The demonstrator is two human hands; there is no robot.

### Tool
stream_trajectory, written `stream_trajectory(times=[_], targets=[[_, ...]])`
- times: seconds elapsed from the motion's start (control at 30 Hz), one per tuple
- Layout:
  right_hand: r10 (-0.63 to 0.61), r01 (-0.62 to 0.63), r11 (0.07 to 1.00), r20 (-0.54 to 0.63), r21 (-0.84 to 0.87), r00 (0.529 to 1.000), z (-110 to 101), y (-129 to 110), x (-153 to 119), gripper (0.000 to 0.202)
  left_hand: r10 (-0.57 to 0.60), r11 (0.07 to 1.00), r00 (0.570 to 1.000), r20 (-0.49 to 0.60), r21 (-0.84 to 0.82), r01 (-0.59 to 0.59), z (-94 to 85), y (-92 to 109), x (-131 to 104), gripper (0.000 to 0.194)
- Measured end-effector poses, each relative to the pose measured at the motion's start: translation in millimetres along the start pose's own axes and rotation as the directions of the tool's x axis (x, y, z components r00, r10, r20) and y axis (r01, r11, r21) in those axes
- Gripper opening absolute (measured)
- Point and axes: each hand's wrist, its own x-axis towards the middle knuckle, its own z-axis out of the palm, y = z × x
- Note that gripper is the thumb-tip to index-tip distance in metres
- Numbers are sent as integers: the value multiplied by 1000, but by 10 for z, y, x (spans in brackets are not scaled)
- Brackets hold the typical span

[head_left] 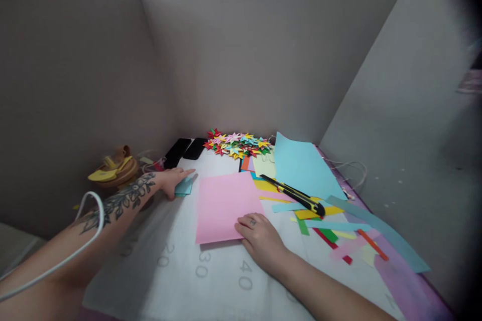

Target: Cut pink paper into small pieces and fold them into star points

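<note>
A square sheet of pink paper [226,205] lies in front of me, its near edge slightly raised off the white cloth. My right hand [261,241] grips its lower right corner with curled fingers. To the left, my left hand [173,180] reaches out with the index finger stretched and the thumb apart. It rests at a small stack of light blue paper pieces [184,188], touching their left side. A black and yellow utility knife [295,194] lies to the right of the pink sheet, on top of coloured paper strips.
Folded paper stars [237,144] are heaped at the back. Two dark phones [195,149] lie left of them. A large light blue sheet [305,165] stands back right, above scattered paper strips [331,233]. A brown bowl [124,173] sits left. A white cable [98,220] crosses my left forearm.
</note>
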Motion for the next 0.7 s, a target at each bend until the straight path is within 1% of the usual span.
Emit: stream_trajectory(times=[0.03, 0.1, 0.2, 0.23, 0.3, 0.33, 0.37, 0.4, 0.47, 0.53, 0.6, 0.67, 0.7], targets=[[-3, 3, 1000, -6, -1, 1000, 9, 5, -5, 28, 23, 1000, 999, 22, -6, -22, -10, -16, -17, 106], [-3, 3, 1000, -15, -7, 1000, 28, 15, -14, 28, 73, 997, 992, 106, -22, -71, -37, -56, -52, 102], [-2, 2, 1000, -13, -4, 1000, 49, 25, -18, 28, 75, 996, 988, 137, -57, -68, -45, -79, -75, 110], [-2, 2, 1000, -13, 0, 1000, 52, 26, -18, 28, 55, 996, 990, 130, -77, -45, -25, -61, -69, 113], [-1, 1, 1000, -17, 12, 1000, 53, 26, -16, 30, -41, 992, 997, 70, -117, 49, 54, 20, -36, 114], [3, -2, 1000, -22, 20, 1000, 52, 24, -15, 30, -130, 982, 991, 7, -135, 130, 111, 75, -13, 110], [6, -6, 1000, -26, 28, 1000, 50, 21, -14, 30, -203, 971, 978, -40, -135, 196, 173, 134, 12, 107], [9, -8, 999, -26, 33, 1000, 49, 18, -14, 30, -251, 962, 965, -75, -132, 240, 237, 189, 37, 107], [14, -13, 999, -20, 33, 1000, 46, 11, -17, 29, -318, 944, 939, -130, -132, 301, 341, 266, 79, 105], [17, -16, 1000, -13, 23, 1000, 39, 6, -25, 30, -351, 933, 920, -175, -141, 330, 389, 291, 99, 98], [20, -19, 1000, -8, 16, 1000, 27, 7, -39, 33, -359, 931, 908, -217, -152, 332, 378, 299, 78, 89], [15, -15, 1000, -6, 17, 1000, 14, 17, -57, 36, -337, 939, 905, -261, -162, 303, 343, 360, -6, 80], [8, -8, 1000, -10, 17, 1000, 10, 26, -65, 38, -311, 947, 908, -280, -168, 273, 331, 429, -76, 74]])
